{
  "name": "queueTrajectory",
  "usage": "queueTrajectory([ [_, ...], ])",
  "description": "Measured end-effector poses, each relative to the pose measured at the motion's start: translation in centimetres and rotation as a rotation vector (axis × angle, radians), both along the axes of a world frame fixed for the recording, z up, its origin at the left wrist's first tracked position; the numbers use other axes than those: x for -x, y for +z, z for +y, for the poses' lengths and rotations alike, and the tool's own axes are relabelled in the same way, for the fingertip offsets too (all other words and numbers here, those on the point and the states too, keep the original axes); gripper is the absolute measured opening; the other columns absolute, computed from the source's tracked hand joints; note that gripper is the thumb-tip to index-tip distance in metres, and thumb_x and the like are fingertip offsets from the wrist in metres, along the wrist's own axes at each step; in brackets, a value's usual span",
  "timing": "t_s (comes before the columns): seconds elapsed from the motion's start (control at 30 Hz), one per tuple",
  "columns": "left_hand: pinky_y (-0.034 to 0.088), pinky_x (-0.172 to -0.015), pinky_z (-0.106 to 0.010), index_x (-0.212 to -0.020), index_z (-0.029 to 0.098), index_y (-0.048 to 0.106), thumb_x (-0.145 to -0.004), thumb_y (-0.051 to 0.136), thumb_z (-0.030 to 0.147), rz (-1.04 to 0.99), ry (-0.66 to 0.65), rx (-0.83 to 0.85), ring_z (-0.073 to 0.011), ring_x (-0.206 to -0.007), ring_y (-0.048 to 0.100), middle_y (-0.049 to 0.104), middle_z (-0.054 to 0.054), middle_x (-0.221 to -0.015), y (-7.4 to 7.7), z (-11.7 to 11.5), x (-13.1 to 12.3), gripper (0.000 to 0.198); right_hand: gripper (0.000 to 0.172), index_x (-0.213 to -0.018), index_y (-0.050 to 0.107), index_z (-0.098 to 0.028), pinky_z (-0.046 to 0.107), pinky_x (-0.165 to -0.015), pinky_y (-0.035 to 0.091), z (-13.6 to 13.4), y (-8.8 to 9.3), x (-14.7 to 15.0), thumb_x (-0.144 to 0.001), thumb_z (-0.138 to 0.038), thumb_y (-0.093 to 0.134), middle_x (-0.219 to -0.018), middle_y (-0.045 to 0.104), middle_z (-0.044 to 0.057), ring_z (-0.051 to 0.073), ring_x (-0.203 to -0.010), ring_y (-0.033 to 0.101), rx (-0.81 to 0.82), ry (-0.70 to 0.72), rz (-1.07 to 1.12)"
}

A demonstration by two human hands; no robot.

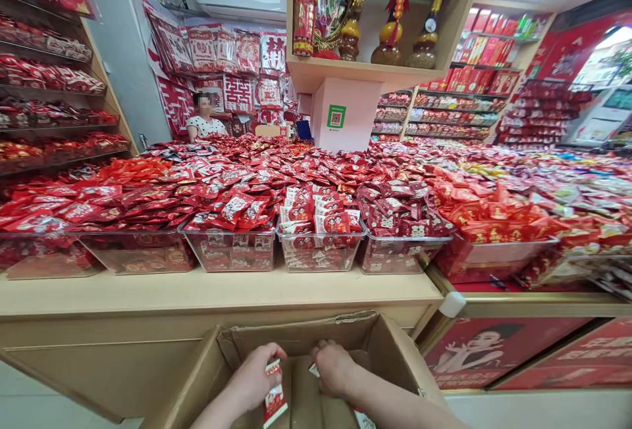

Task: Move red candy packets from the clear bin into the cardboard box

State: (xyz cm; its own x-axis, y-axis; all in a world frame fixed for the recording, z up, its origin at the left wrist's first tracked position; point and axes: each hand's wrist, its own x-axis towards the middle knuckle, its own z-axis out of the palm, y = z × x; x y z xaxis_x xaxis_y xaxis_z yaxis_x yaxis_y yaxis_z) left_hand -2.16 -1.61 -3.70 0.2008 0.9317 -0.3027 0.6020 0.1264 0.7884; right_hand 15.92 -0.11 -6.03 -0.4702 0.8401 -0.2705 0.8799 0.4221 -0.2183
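Observation:
Inside an open cardboard box point(302, 333), my left hand point(253, 376) is closed on a red-and-white candy packet point(275, 403), which hangs upright below the fingers. My right hand point(334, 366) is also down in the box, its fingers curled. A small red-and-white corner of a packet point(314, 369) shows at these fingers; the rest is hidden by the hand. Under my right forearm, part of another packet point(364, 420) shows in the box. On the counter ahead, a clear plastic bin point(320, 251) holds similar packets standing in rows.
Clear bins heaped with red packets line the counter point(222, 291), among them a bin of dark red packets point(399, 261). A gold-edged display case point(523, 301) adjoins on the right. A pillar point(345, 116) rises behind. A person point(205, 123) is at the back left.

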Motion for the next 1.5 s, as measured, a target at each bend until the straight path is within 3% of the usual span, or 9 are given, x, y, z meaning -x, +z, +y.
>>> queueTrajectory([
  [0.27,0.038,-0.059,-0.027,-0.08,0.02,0.062,-0.038,0.06,0.002,0.15,-0.134,0.194,-0.0218,-0.068,0.053,0.06,0.001,-0.068,-2.1,-1.7,-1.2,0.046,0.033,-0.087,0.061,-0.007,0.042,-0.069,0.046,-1.3,-2.9,1.6,-0.055,-0.002,0.055,-0.088,0.061,0.02,0.029,-0.084,0.057,-0.073,0.131,-0.2],
  [0.4,0.035,-0.078,-0.032,-0.081,0.017,0.059,-0.057,0.058,0.022,0.124,-0.025,0.126,-0.0252,-0.09,0.051,0.061,-0.006,-0.088,-1.7,-0.5,-1.0,0.024,0.026,-0.082,0.059,-0.012,0.037,-0.065,0.048,-0.4,-2.0,1.0,-0.058,-0.005,0.054,-0.077,0.064,0.011,0.025,-0.074,0.06,-0.091,0.14,-0.154],
  [0.6,0.038,-0.048,-0.024,-0.078,0.019,0.053,-0.071,0.032,0.062,-0.311,0.105,0.429,-0.0158,-0.052,0.058,0.059,-0.001,-0.059,1.3,0.1,-0.7,0.048,0.02,-0.089,0.048,-0.018,0.026,-0.069,0.044,-0.6,2.8,1.4,-0.069,-0.017,0.049,-0.087,0.058,0.005,0.016,-0.081,0.054,-0.191,0.171,0.549],
  [0.7,0.034,-0.046,-0.017,-0.08,0.017,0.056,-0.069,0.056,0.044,-0.769,0.123,0.355,-0.0092,-0.053,0.054,0.061,-0.001,-0.066,4.0,-0.4,-0.9,0.029,0.024,-0.093,0.046,-0.018,0.029,-0.079,0.04,-0.9,5.2,1.1,-0.069,-0.016,0.05,-0.1,0.052,0.008,0.017,-0.094,0.048,-0.244,0.196,0.837],
  [0.8,0.038,-0.05,-0.018,-0.082,0.015,0.06,-0.069,0.06,0.032,-0.83,0.135,0.164,-0.01,-0.059,0.055,0.063,-0.003,-0.074,5.9,-0.4,-1.1,0.021,0.044,-0.107,0.04,-0.017,0.034,-0.088,0.035,-0.9,6.3,0.3,-0.067,-0.023,0.057,-0.111,0.045,0.011,0.02,-0.105,0.04,-0.289,0.143,1.059],
  [0.9,0.041,-0.057,-0.021,-0.089,0.017,0.06,-0.072,0.057,0.031,-0.838,0.2,0.094,-0.0141,-0.07,0.058,0.065,-0.004,-0.083,6.1,-0.2,-1.1,0.022,0.05,-0.113,0.034,-0.018,0.032,-0.08,0.041,-0.5,5.9,0.0,-0.069,-0.028,0.057,-0.105,0.049,0.01,0.018,-0.094,0.048,-0.139,-0.06,1.259],
  [1.07,0.042,-0.055,-0.022,-0.088,0.017,0.059,-0.069,0.06,0.032,-0.815,0.255,0.081,-0.0147,-0.067,0.059,0.066,-0.003,-0.079,5.1,-0.2,-1.3,0.024,0.022,-0.083,0.048,-0.016,0.023,-0.055,0.04,0.3,4.8,0.5,-0.074,-0.036,0.051,-0.066,0.052,0.0,0.01,-0.059,0.048,0.235,-0.291,1.412],
  [1.33,0.043,-0.046,-0.021,-0.077,0.016,0.06,-0.062,0.064,0.036,-0.736,0.365,0.044,-0.0129,-0.057,0.054,0.064,0.0,-0.062,4.3,0.0,-2.1,0.025,0.023,-0.068,0.048,-0.016,0.02,-0.048,0.032,0.3,4.7,0.8,-0.073,-0.038,0.051,-0.056,0.045,-0.004,0.007,-0.051,0.039,0.135,-0.302,1.349],
  [1.5,0.043,-0.047,-0.02,-0.079,0.017,0.058,-0.063,0.063,0.037,-0.738,0.422,0.022,-0.0125,-0.059,0.055,0.065,0.001,-0.066,3.9,0.1,-2.1,0.026,0.026,-0.073,0.047,-0.016,0.02,-0.05,0.036,0.1,4.2,1.3,-0.066,-0.037,0.06,-0.062,0.049,-0.003,0.008,-0.054,0.043,0.324,-0.297,1.44],
])
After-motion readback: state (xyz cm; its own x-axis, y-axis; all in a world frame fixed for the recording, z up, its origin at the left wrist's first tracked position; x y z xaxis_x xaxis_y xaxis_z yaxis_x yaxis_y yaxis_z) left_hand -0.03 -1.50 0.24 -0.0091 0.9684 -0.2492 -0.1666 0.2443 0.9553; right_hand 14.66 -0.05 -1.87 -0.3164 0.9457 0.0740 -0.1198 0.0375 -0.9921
